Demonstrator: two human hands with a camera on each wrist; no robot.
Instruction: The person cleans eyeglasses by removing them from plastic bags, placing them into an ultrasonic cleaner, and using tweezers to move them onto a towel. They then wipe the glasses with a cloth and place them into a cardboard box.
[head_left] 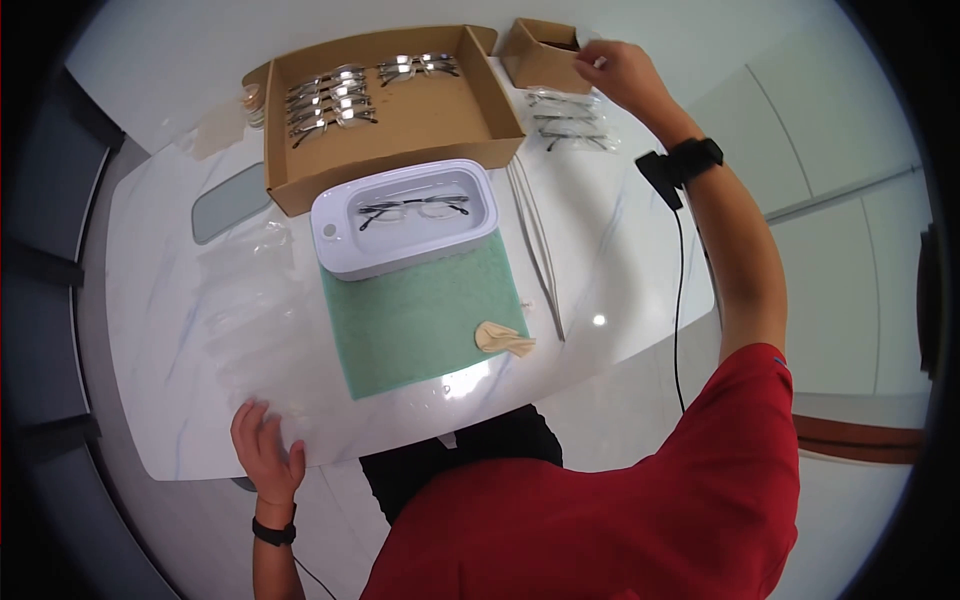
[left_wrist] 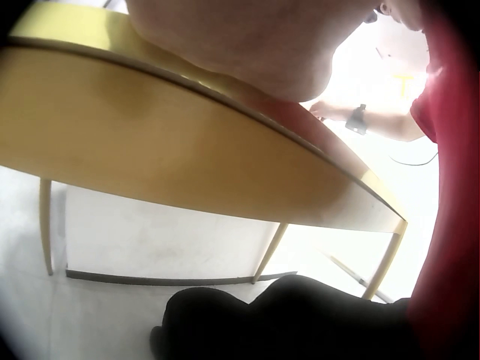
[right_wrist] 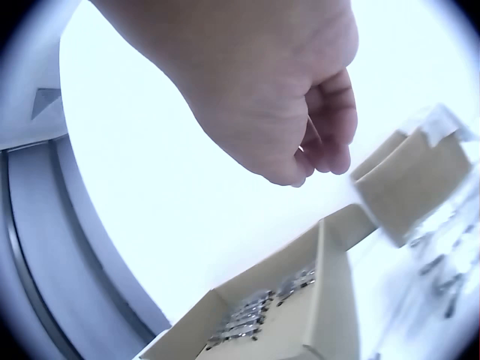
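In the head view my right hand (head_left: pixel 625 78) is beside a small cardboard box (head_left: pixel 545 62) with clear plastic at its opening. Its fingers curl in toward the thumb in the right wrist view (right_wrist: pixel 307 127); no held thing can be made out. My left hand (head_left: pixel 267 455) rests at the table's near edge, fingers apart and slightly bent, close to clear plastic sleeves (head_left: pixel 245 345). Glasses (head_left: pixel 415 210) lie in the basin of a white cleaner (head_left: pixel 330 262). Bagged glasses (head_left: pixel 568 122) lie below the small box.
A large open carton (head_left: pixel 430 120) holds several pairs of glasses (head_left: pixel 335 100). Around it are a grey flat case (head_left: pixel 228 203), a green cloth (head_left: pixel 410 330), a beige rubbery piece (head_left: pixel 500 338) and long thin metal tongs (head_left: pixel 538 245).
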